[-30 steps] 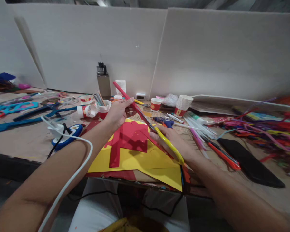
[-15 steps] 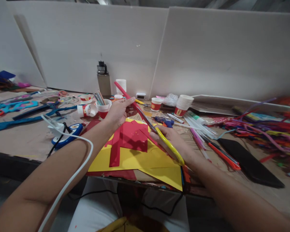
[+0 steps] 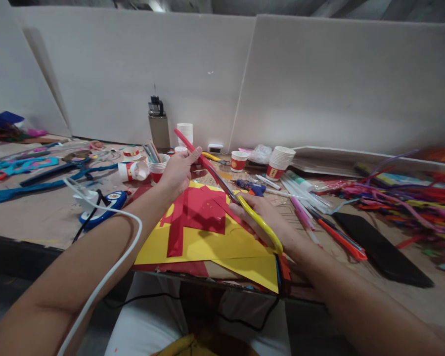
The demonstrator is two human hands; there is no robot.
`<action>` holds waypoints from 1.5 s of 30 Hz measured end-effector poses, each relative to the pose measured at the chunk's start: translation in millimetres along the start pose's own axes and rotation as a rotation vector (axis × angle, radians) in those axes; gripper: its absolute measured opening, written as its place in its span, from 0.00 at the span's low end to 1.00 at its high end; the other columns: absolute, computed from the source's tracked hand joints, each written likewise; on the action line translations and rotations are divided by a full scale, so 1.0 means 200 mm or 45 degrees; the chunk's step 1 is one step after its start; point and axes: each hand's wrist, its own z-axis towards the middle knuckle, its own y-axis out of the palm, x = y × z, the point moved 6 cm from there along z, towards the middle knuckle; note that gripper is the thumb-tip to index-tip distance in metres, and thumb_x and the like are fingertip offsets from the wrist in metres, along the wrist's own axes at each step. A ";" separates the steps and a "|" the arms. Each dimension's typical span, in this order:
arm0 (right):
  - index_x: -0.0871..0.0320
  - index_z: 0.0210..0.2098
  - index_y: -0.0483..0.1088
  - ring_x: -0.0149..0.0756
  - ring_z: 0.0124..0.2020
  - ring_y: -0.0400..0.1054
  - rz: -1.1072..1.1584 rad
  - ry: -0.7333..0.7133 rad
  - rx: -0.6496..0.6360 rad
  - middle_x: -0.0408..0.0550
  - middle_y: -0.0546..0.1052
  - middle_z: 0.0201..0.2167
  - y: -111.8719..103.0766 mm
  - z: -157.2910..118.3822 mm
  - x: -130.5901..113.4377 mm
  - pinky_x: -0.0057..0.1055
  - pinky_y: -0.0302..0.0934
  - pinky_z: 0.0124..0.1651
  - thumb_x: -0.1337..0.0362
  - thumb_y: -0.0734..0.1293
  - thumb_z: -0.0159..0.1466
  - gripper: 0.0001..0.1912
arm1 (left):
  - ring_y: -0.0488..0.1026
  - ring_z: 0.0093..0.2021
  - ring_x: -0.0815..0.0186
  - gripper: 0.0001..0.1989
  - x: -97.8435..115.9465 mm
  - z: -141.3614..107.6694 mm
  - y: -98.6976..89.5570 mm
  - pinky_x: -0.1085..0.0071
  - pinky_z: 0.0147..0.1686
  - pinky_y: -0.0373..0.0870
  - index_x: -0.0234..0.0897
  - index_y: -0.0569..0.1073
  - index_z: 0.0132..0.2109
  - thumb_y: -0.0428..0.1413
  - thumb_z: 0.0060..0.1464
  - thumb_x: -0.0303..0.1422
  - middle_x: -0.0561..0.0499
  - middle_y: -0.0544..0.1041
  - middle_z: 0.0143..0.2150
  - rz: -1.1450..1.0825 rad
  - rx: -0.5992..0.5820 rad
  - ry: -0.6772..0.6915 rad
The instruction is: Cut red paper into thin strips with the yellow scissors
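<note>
My left grip (image 3: 180,172) pinches the red strip (image 3: 184,140), right grip (image 3: 267,213) clamps the scissors (image 3: 253,214); strip flex could skew the blades (image 3: 226,188).

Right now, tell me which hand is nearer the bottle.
Left. The left hand is in front of the bottle, slightly to its right; the right hand is farther right and nearer the camera.

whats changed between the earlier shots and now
The left hand has shifted slightly left along the red strip, away from the yellow-handled scissors. Nothing was visibly picked up or let go: it keeps the strip, and the right hand keeps the scissors. The red paper and yellow paper below look unmoved.
</note>
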 end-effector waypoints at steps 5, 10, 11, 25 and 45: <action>0.57 0.26 0.57 0.23 0.16 0.54 -0.052 -0.108 -0.022 0.37 0.60 0.19 0.00 0.00 -0.01 0.23 0.49 0.18 0.52 0.61 0.62 0.17 | 0.71 0.22 0.72 0.14 0.00 -0.01 0.01 0.73 0.27 0.71 0.33 0.68 0.29 0.63 0.45 0.38 0.52 0.73 0.23 0.043 -0.011 -0.014; 0.57 0.26 0.59 0.25 0.19 0.55 -0.121 -0.157 0.009 0.38 0.61 0.21 0.00 0.01 -0.01 0.24 0.49 0.21 0.51 0.61 0.62 0.17 | 0.70 0.21 0.72 0.13 0.00 -0.03 0.02 0.74 0.26 0.71 0.32 0.69 0.29 0.62 0.46 0.37 0.51 0.73 0.23 0.087 -0.021 -0.017; 0.57 0.26 0.59 0.25 0.20 0.54 -0.126 -0.159 0.024 0.38 0.61 0.21 0.00 0.01 -0.01 0.24 0.49 0.22 0.50 0.61 0.62 0.18 | 0.70 0.21 0.72 0.13 0.00 -0.03 0.02 0.74 0.25 0.71 0.32 0.69 0.29 0.62 0.46 0.36 0.51 0.73 0.23 0.092 -0.020 -0.018; 0.57 0.24 0.58 0.26 0.18 0.54 -0.082 -0.113 0.043 0.39 0.61 0.17 0.00 0.02 0.01 0.24 0.48 0.19 0.48 0.61 0.61 0.19 | 0.69 0.20 0.73 0.13 0.00 -0.03 0.02 0.75 0.24 0.71 0.32 0.69 0.29 0.63 0.44 0.36 0.53 0.72 0.21 0.070 0.018 -0.041; 0.57 0.26 0.59 0.27 0.22 0.55 -0.160 -0.168 0.019 0.40 0.62 0.21 0.00 0.01 -0.01 0.25 0.48 0.23 0.50 0.61 0.61 0.17 | 0.68 0.20 0.73 0.14 0.01 -0.03 0.03 0.75 0.23 0.70 0.33 0.68 0.29 0.63 0.45 0.38 0.53 0.72 0.22 0.063 -0.005 -0.007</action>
